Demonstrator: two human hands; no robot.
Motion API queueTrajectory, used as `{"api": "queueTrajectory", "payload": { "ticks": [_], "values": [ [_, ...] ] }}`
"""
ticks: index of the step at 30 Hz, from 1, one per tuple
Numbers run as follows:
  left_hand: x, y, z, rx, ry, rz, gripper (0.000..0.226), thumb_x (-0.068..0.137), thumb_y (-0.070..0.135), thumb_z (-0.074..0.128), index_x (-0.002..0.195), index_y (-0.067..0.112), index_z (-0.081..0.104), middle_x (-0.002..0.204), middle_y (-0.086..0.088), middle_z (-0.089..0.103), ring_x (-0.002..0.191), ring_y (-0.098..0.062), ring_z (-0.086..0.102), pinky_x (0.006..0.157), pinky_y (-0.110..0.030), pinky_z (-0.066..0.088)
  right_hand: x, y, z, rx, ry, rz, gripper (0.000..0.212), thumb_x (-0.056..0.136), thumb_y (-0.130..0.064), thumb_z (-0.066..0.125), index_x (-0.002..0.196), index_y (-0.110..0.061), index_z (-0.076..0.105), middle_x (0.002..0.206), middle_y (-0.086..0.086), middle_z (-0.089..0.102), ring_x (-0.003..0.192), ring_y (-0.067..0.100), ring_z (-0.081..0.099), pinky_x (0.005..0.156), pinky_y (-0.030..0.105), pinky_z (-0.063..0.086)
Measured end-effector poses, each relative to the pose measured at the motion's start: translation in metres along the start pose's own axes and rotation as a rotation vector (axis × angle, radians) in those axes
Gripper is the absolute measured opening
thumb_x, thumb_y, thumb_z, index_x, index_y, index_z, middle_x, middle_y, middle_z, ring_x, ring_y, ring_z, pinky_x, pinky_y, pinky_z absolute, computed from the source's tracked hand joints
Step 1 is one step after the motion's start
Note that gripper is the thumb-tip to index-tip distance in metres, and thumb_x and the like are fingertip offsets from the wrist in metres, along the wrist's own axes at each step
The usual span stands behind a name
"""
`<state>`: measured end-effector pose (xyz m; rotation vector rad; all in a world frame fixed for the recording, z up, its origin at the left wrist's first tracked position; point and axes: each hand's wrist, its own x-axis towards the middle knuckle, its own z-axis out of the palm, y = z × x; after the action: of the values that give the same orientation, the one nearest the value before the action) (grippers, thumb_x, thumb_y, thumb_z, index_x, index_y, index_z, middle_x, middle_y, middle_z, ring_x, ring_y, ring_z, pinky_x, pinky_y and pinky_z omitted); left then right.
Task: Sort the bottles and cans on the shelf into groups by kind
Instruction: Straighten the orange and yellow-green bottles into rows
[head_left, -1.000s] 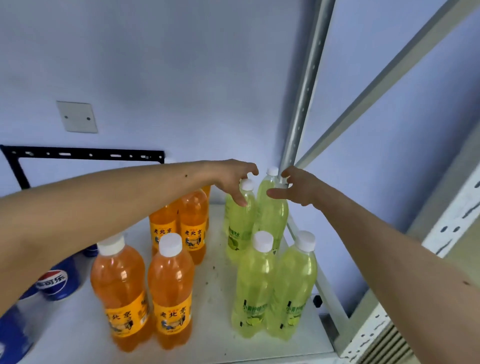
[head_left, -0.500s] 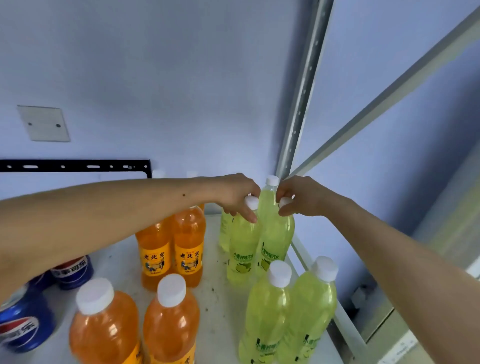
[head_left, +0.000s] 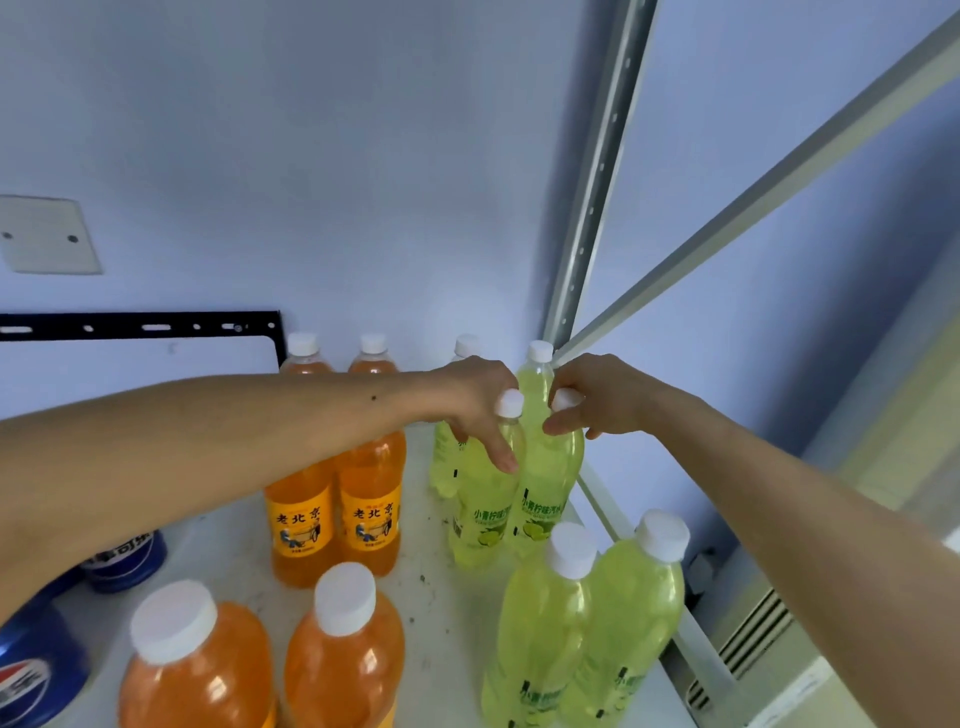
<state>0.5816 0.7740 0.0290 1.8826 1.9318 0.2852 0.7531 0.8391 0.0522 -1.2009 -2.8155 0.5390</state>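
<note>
Green lemon-soda bottles stand on the right of the white shelf, orange soda bottles in the middle and left. My left hand grips the neck of one green bottle, just under its white cap. Right beside it, my right hand pinches the neck of a second green bottle. A third green bottle stands right behind them, and another is partly hidden by my left hand. Two more green bottles stand in front.
Orange bottles stand in pairs: back, middle and front. Blue Pepsi cans sit at the far left. A metal upright post and a diagonal brace close the right back corner. A black bracket is on the wall.
Both hands have gone from touching the caps to holding the necks of the two green bottles. The view has moved in closer, and the back row of caps now shows.
</note>
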Motion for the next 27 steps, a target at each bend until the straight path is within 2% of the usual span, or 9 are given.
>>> {"api": "queueTrajectory", "payload": {
  "ticks": [4, 8, 10, 14, 17, 19, 21, 23, 27],
  "values": [
    [-0.001, -0.004, 0.0, -0.03, 0.003, -0.016, 0.059, 0.054, 0.035, 0.094, 0.096, 0.014, 0.058, 0.079, 0.0, 0.057, 0.057, -0.014, 0.059, 0.047, -0.022, 0.049, 0.002, -0.001, -0.001, -0.021, -0.01, -0.03, 0.031, 0.078, -0.028, 0.077, 0.101, -0.01, 0.066, 0.101, 0.007, 0.064, 0.082, 0.025, 0.07, 0.074, 0.041, 0.06],
    [-0.003, -0.005, 0.0, -0.023, -0.023, -0.024, 0.055, 0.056, 0.035, 0.093, 0.092, 0.019, 0.055, 0.083, 0.0, 0.057, 0.061, -0.012, 0.057, 0.046, -0.021, 0.046, 0.005, -0.005, -0.001, -0.053, -0.027, -0.03, 0.033, 0.081, -0.033, 0.075, 0.105, -0.014, 0.063, 0.107, 0.006, 0.062, 0.083, 0.023, 0.068, 0.074, 0.035, 0.059],
    [-0.003, -0.004, -0.003, -0.012, -0.055, -0.018, 0.062, 0.058, 0.034, 0.093, 0.105, 0.016, 0.057, 0.09, -0.001, 0.06, 0.064, -0.011, 0.056, 0.048, -0.022, 0.046, 0.006, -0.005, -0.002, -0.097, -0.044, -0.025, 0.04, 0.081, -0.039, 0.074, 0.111, -0.016, 0.061, 0.113, 0.002, 0.058, 0.09, 0.022, 0.062, 0.077, 0.033, 0.055],
    [-0.005, -0.007, -0.03, -0.036, -0.116, -0.038, 0.078, 0.06, 0.035, 0.09, 0.126, 0.02, 0.051, 0.108, 0.006, 0.06, 0.087, -0.012, 0.061, 0.07, -0.027, 0.055, 0.006, -0.005, -0.013, -0.099, -0.017, 0.007, 0.048, 0.082, -0.049, 0.071, 0.117, -0.017, 0.064, 0.116, -0.002, 0.058, 0.108, 0.019, 0.055, 0.088, 0.03, 0.046],
    [-0.007, -0.017, -0.067, -0.231, 0.036, -0.034, 0.066, 0.064, 0.033, 0.089, 0.121, 0.017, 0.059, 0.11, 0.0, 0.07, 0.094, -0.015, 0.068, 0.068, -0.029, 0.057, 0.017, -0.004, -0.027, 0.151, 0.16, 0.019, 0.035, 0.083, -0.044, 0.071, 0.092, -0.01, 0.071, 0.097, 0.008, 0.071, 0.095, 0.027, 0.066, 0.079, 0.039, 0.055],
    [-0.005, -0.027, -0.083, -0.239, 0.209, -0.028, 0.056, 0.066, 0.032, 0.088, 0.114, 0.017, 0.063, 0.104, 0.0, 0.071, 0.092, -0.014, 0.068, 0.065, -0.028, 0.057, 0.03, -0.001, -0.031, 0.273, 0.292, 0.058, 0.032, 0.083, -0.044, 0.07, 0.086, -0.012, 0.067, 0.088, 0.003, 0.067, 0.088, 0.028, 0.064, 0.071, 0.036, 0.055],
    [0.004, -0.038, -0.087, -0.133, 0.292, -0.013, 0.061, 0.065, 0.036, 0.088, 0.118, 0.021, 0.061, 0.111, 0.002, 0.066, 0.097, -0.014, 0.064, 0.076, -0.03, 0.056, 0.046, 0.002, -0.028, 0.2, 0.357, 0.102, 0.043, 0.083, -0.047, 0.069, 0.108, -0.013, 0.063, 0.103, 0.001, 0.061, 0.099, 0.023, 0.057, 0.078, 0.03, 0.046],
    [0.015, -0.046, -0.08, 0.006, 0.263, 0.0, 0.073, 0.066, 0.041, 0.086, 0.129, 0.025, 0.054, 0.124, 0.002, 0.059, 0.105, -0.014, 0.057, 0.088, -0.03, 0.05, 0.06, 0.005, -0.021, 0.124, 0.317, 0.134, 0.067, 0.083, -0.052, 0.068, 0.134, -0.012, 0.049, 0.131, 0.004, 0.054, 0.119, 0.023, 0.052, 0.092, 0.03, 0.042],
    [0.037, -0.05, -0.062, 0.135, 0.128, -0.064, 0.081, 0.072, 0.045, 0.081, 0.139, 0.022, 0.042, 0.131, 0.0, 0.05, 0.111, -0.019, 0.054, 0.089, -0.032, 0.05, 0.08, 0.009, -0.01, 0.166, 0.174, 0.172, 0.074, 0.078, -0.051, 0.072, 0.137, -0.014, 0.045, 0.132, 0.003, 0.05, 0.107, 0.025, 0.058, 0.085, 0.04, 0.057]
  ]
}}
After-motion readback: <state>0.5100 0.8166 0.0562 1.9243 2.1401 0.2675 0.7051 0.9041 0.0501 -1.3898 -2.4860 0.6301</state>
